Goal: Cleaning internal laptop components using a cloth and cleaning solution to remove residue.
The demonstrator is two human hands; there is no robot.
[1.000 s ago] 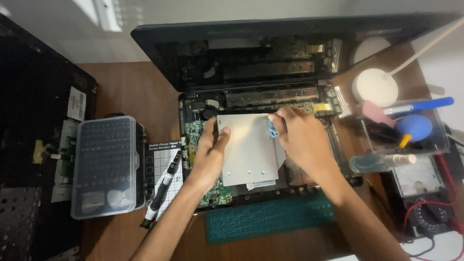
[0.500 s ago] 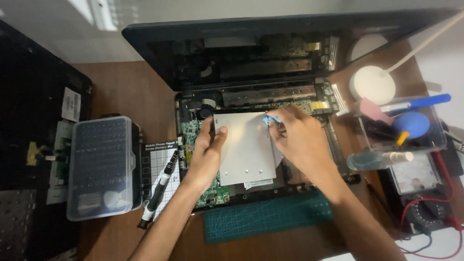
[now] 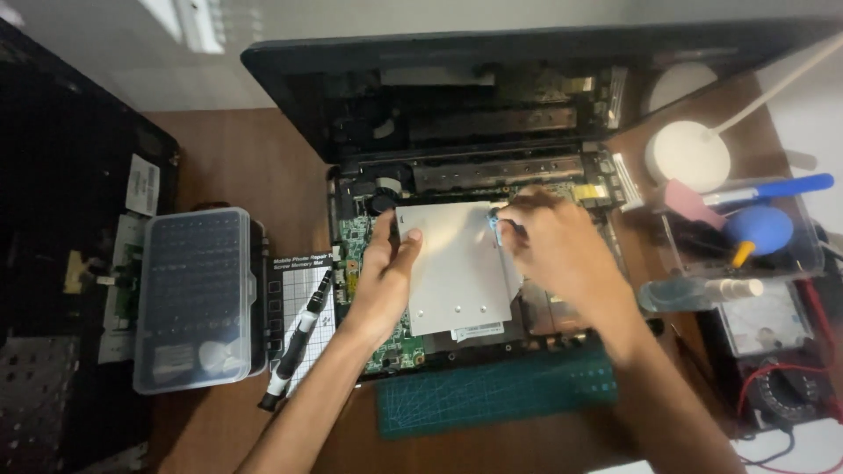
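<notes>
Metal plate (image 3: 457,268) lies between left hand (image 3: 386,276) and right hand (image 3: 558,250).

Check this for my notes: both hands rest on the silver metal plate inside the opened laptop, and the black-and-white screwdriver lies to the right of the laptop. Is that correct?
One detail is wrong. In the head view the screwdriver lies to the left of the laptop, on the gridded mat. The left hand and right hand are indeed on the silver metal plate.
</notes>
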